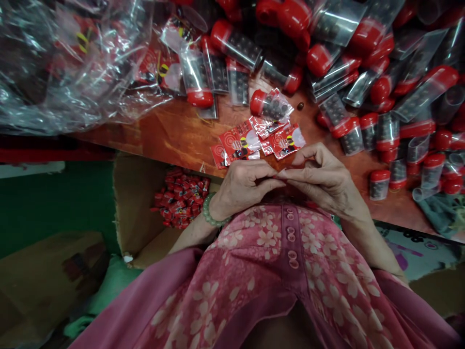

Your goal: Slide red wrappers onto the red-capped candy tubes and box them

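Note:
My left hand (249,186) and my right hand (327,182) meet at the table's front edge, close to the body. Thumb and finger of each are pinched together, tips touching or nearly so. What lies between the fingertips is too small and shadowed to make out. Just beyond the fingers lie red printed packets (238,143), overlapping, with a yellow and black figure on them. A clear tube with a red cap (258,103), full of dark beads, rests on the farther packets. One loose dark bead (300,106) sits to its right.
Many red-capped tubes (379,131) are heaped at the back and right of the wooden table (156,135). Clear plastic bags (90,72) cover the left. Below the edge, a cardboard box (132,208) holds small red wrapped pieces (183,196). Grey-green cloth (441,213) lies at right.

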Motion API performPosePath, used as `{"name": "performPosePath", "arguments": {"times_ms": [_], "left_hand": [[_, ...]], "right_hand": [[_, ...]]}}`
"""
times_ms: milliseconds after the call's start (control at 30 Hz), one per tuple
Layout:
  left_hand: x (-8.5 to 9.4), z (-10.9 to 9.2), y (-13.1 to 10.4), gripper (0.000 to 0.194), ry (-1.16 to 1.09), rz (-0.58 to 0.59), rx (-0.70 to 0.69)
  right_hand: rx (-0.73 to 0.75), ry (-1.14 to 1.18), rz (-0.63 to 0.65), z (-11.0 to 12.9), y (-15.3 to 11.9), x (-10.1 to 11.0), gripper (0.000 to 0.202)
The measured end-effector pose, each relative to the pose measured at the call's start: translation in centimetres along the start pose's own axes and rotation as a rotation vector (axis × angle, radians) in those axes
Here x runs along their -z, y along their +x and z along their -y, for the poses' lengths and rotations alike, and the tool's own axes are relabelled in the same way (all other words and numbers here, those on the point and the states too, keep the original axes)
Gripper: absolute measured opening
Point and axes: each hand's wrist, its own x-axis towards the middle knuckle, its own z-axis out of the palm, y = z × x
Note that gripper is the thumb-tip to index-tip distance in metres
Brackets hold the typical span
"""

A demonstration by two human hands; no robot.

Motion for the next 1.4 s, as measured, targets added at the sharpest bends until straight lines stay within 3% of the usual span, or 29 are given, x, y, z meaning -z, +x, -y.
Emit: {"name": "performPosePath", "arguments": {"times_ms": [100,233,300,367,433,500,567,667,867,967,1033,1133,1200,1400], "left_hand": [[0.0,0.1,-0.1,0.016,-0.019,0.020,0.040],[0.1,0.1,-0.1,0.010,-0.041,0.031,0.044],[0.1,0.1,0.0,0.012,-0.040,0.007,0.022],[0.1,0.1,0.1,0.015,-0.029,-0.017,-0.023],[0.1,0.1,0.2,0.016,-0.011,-0.036,-0.076],[0.1,0.0,0.3,0.017,0.019,-0.045,-0.112],[0.2,0.0,0.2,0.019,0.065,-0.043,-0.133],[0.2,0.0,0.1,0.023,0.131,-0.022,-0.134],[0.2,0.1,0.0,0.023,0.141,-0.027,-0.140],[0.3,0.3,-0.1,0.023,0.120,-0.025,-0.125],[0.3,0.4,-0.1,0.022,0.092,0.006,-0.099],[0.3,0.5,0.0,0.021,0.051,0.067,-0.056],[0.3,0.4,0.0,0.025,0.049,0.098,-0.031],[0.5,0.3,0.1,0.030,0.065,0.138,0.000]], "right_hand": [[-0.042,0.014,0.006,0.3,-0.3,-0.4,0.021],[-0.006,0.023,-0.017,1.1,-0.3,0.7,0.032],[-0.044,0.053,-0.164,1.1,0.0,1.5,0.023],[-0.177,0.160,-0.368,0.4,0.3,1.9,0.012],[-0.291,0.362,-0.546,-0.5,0.5,1.7,0.026],[-0.359,0.585,-0.599,-1.3,0.2,1.1,0.041],[-0.462,0.710,-0.521,-1.6,-0.8,0.2,0.048],[-0.584,0.683,-0.312,-1.1,-3.7,-0.5,0.050],[-0.675,0.545,0.087,-0.4,-8.3,1.8,0.029],[-0.633,0.469,0.121,-0.7,-8.4,3.3,0.033],[-0.535,0.452,-0.036,-0.8,-7.7,3.7,0.033],[-0.347,0.408,-0.385,-0.3,-5.7,3.2,0.027],[-0.285,0.345,-0.524,0.3,-4.2,2.5,0.029],[-0.179,0.165,-0.441,1.0,-2.1,1.8,0.030]]}}
